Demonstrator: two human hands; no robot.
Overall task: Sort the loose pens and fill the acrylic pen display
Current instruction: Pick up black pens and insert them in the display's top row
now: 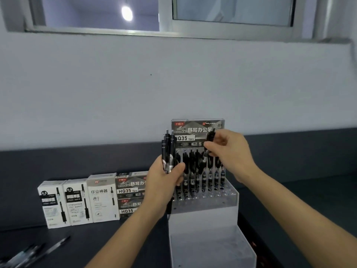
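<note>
A single wide-angle view from the person's head looks forward and slightly down across a dark table (pixel 116 238) toward a pale wall (pixel 173 84) with a window (pixel 164 14) along the top edge. Both forearms reach in from the bottom, and the hands work close to the lens at mid-frame, in front of the pen display (pixel 202 209). Straight lines bow near the edges, and no second view is given.

We see black pens (pixel 168 151) with silver bands, a clear acrylic display (pixel 228 192) with a grey-black header card (pixel 197 130) — white lettering, red logos — white boxes (pixel 77 202) printed in black, and a dark grey table (pixel 96 240).
</note>
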